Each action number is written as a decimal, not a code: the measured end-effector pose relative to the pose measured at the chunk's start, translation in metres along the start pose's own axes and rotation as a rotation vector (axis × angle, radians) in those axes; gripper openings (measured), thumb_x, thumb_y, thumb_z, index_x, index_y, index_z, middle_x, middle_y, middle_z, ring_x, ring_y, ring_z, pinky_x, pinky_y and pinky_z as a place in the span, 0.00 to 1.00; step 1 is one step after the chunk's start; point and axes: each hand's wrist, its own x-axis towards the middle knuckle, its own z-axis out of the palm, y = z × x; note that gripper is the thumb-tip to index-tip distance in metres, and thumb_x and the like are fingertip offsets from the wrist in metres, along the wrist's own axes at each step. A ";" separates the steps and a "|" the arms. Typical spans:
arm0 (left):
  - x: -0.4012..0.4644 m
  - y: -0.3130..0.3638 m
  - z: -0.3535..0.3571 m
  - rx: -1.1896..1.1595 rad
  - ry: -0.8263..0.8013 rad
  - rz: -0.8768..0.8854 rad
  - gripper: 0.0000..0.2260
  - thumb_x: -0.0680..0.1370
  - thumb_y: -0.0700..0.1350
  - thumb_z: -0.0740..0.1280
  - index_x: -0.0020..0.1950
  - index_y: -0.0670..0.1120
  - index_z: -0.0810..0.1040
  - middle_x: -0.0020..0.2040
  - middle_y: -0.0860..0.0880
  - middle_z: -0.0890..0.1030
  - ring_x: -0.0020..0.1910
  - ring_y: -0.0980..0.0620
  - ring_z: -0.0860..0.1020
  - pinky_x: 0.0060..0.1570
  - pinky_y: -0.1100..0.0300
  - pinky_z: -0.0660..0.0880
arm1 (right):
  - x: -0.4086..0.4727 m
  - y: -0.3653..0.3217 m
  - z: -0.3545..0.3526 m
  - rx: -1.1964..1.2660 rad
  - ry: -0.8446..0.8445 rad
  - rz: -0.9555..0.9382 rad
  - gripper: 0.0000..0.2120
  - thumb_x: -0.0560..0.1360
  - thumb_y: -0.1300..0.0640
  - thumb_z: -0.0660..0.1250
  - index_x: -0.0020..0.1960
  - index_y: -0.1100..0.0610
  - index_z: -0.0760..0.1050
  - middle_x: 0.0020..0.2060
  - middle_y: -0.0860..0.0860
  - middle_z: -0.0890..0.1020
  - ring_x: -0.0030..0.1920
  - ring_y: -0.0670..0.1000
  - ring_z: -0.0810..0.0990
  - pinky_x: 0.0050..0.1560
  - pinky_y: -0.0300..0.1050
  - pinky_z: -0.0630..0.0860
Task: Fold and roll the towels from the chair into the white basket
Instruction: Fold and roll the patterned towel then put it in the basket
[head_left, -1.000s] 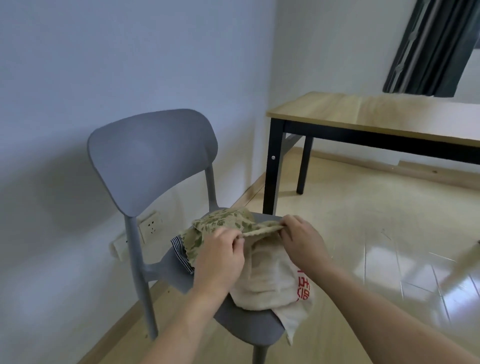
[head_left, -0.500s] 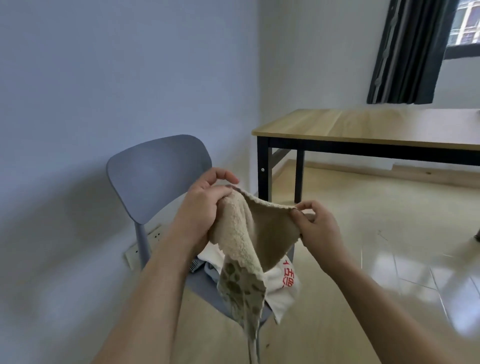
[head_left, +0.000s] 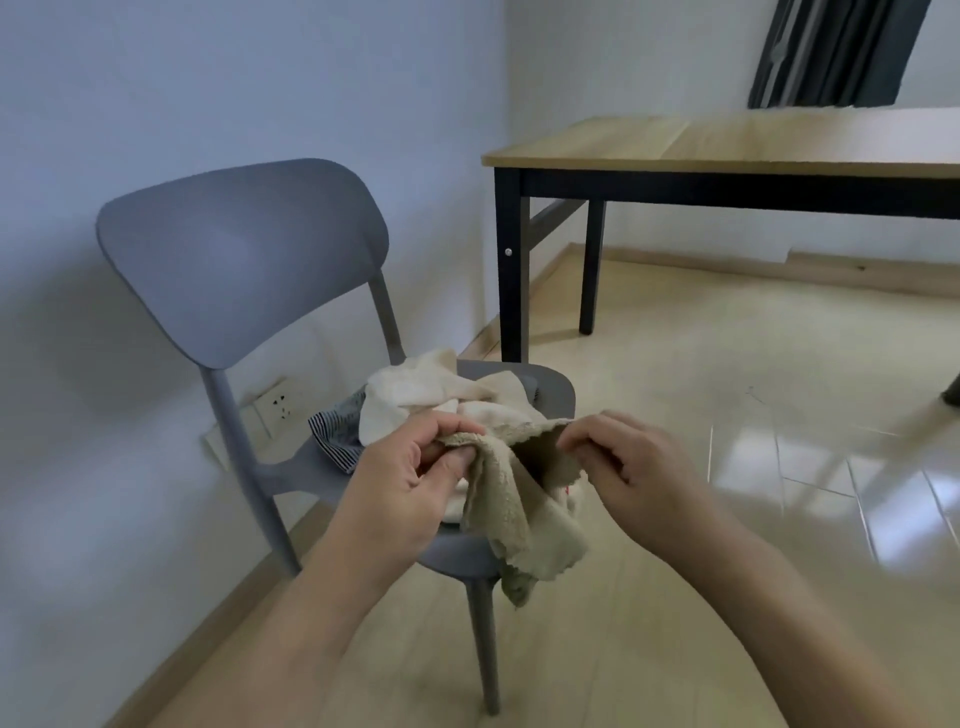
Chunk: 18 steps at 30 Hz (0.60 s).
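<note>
Hands: L grip (head_left: 410, 483) & R grip (head_left: 631, 457) both pinching beige towel (head_left: 511, 512) edge above chair (head_left: 244, 254).

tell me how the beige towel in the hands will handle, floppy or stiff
Probably floppy: the beige towel sags between the left hand and right hand. Its nubby pile likely grips well. Seems light, held by fingertip pinches.

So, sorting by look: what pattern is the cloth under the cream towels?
Fine dark-and-white stripes on the striped cloth, seen in the head view.
</note>
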 end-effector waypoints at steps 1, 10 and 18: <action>0.001 -0.004 0.000 0.014 0.011 -0.001 0.07 0.77 0.37 0.67 0.48 0.49 0.81 0.42 0.54 0.84 0.44 0.58 0.82 0.46 0.68 0.76 | -0.002 0.001 0.001 -0.016 -0.007 -0.011 0.11 0.77 0.65 0.63 0.46 0.51 0.78 0.38 0.38 0.75 0.36 0.38 0.74 0.36 0.28 0.68; 0.006 -0.008 -0.001 0.191 0.014 0.040 0.16 0.76 0.56 0.65 0.36 0.46 0.81 0.25 0.51 0.78 0.26 0.55 0.76 0.32 0.63 0.74 | -0.008 -0.017 0.005 0.173 -0.229 0.061 0.15 0.71 0.43 0.62 0.56 0.46 0.73 0.46 0.38 0.72 0.47 0.43 0.74 0.47 0.33 0.71; 0.000 -0.002 -0.001 0.109 -0.075 0.035 0.15 0.76 0.53 0.66 0.34 0.45 0.79 0.26 0.49 0.78 0.26 0.54 0.75 0.32 0.67 0.71 | -0.009 -0.017 0.018 0.148 -0.118 0.067 0.12 0.69 0.42 0.71 0.48 0.42 0.73 0.42 0.38 0.73 0.42 0.42 0.74 0.42 0.30 0.70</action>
